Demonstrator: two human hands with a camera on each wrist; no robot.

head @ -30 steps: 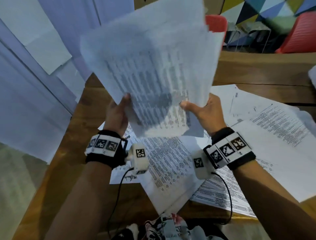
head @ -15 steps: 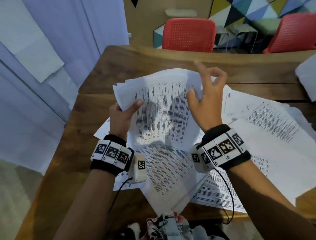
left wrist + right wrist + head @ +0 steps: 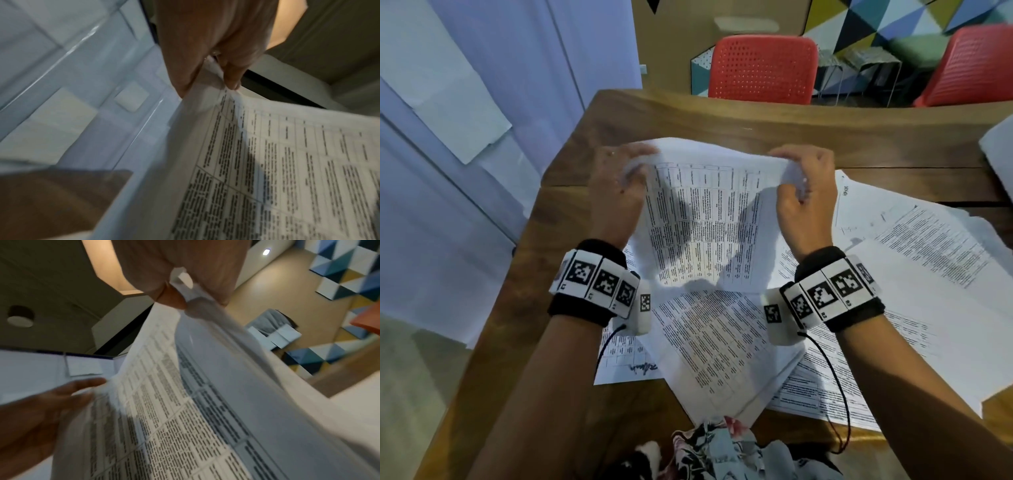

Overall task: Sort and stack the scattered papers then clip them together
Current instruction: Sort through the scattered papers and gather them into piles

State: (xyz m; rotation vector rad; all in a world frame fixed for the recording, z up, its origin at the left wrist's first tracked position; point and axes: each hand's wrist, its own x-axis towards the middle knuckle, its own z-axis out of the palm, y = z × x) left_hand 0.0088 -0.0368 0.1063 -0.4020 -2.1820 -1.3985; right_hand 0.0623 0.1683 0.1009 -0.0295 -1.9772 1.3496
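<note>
A stack of printed sheets (image 3: 709, 222) with tables of text stands tilted above the wooden table (image 3: 688, 116), its lower edge down on other papers. My left hand (image 3: 616, 192) grips the stack's top left corner, thumb and fingers pinching it (image 3: 213, 78). At the top right corner my right hand (image 3: 804, 192) grips the sheets too, pinching them (image 3: 185, 293). The stack (image 3: 185, 402) bows between both hands. More printed papers (image 3: 722, 349) lie scattered beneath and to the right (image 3: 928, 260). No clip is in view.
Two red chairs (image 3: 762, 68) stand beyond the table's far edge. A white sheet (image 3: 1000, 150) pokes in at the right edge. Pale cupboard panels (image 3: 465, 137) run along the left. Patterned cloth (image 3: 715, 448) shows at the near edge.
The stack came down from in front of my face toward the table. Both hands shifted from its lower edge to its top corners; the right hand, briefly lifted off, now grips again.
</note>
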